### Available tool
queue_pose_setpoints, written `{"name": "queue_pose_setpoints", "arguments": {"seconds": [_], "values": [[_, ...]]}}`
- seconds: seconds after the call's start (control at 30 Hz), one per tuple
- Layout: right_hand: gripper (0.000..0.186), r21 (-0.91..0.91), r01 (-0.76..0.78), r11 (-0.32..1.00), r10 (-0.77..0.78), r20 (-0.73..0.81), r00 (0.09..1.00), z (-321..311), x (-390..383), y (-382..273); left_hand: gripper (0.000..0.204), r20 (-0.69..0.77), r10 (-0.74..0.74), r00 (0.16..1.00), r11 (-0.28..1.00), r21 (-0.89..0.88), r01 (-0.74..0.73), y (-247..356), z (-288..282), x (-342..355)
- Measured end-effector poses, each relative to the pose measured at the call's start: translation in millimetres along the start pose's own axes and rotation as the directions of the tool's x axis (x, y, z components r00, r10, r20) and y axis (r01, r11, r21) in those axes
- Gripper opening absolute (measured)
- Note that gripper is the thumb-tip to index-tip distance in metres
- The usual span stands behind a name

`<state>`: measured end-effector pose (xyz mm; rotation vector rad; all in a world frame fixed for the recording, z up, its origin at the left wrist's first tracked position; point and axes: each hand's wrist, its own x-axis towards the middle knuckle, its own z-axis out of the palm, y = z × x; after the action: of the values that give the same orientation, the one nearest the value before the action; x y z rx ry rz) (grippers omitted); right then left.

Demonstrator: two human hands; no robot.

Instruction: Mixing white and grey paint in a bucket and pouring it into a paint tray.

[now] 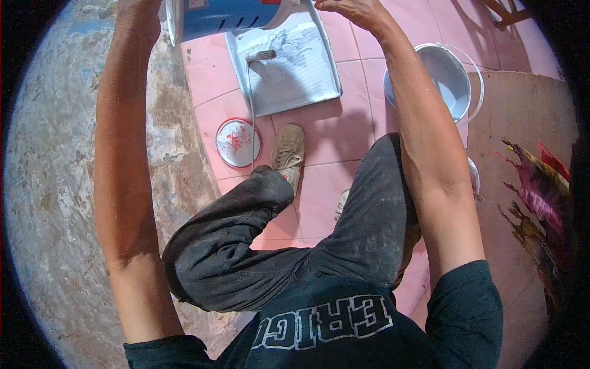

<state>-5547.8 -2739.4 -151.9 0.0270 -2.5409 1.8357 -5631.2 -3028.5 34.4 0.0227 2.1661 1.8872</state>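
A blue and white bucket (230, 17) is tipped on its side above the paint tray (310, 86) at the top of the head view. My left hand (138, 12) is at its left end, partly out of frame, fingers hidden. My right hand (347, 11) is near its right end, fingers partly cut off at the top edge, so its grip is unclear. The tray holds pale paint and a roller (261, 55), whose thin rod runs down toward my left leg.
A round lid (236, 142) with red smears lies beside my left shoe (289, 150). A white bucket (448, 83) of pale paint stands right, near a board (498, 104) and colourful ragged material (534, 190). Stained concrete (55, 184) borders the pink tiles (332, 141) on the left.
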Motion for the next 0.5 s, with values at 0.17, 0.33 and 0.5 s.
{"name": "queue_pose_setpoints", "arguments": {"seconds": [0.17,0.33,0.5], "values": [[0.059,-0.060,-0.048,0.997,0.046,-0.030,0.998,-1.6,1.0,1.0,0.062,0.038,0.336,0.941,0.849,0.420,-0.320,-1.8,10.0,-7.5],[0.055,-0.113,-0.044,0.993,0.041,-0.028,0.999,3.9,0.6,-7.4,0.064,-0.113,0.231,0.966,0.904,0.392,-0.170,-10.5,6.6,-20.6],[0.048,-0.263,-0.015,0.965,0.003,-0.043,0.999,11.1,-3.0,-10.1,0.049,-0.025,0.220,0.975,0.915,0.351,-0.197,-47.8,-43.9,-0.7]]}}
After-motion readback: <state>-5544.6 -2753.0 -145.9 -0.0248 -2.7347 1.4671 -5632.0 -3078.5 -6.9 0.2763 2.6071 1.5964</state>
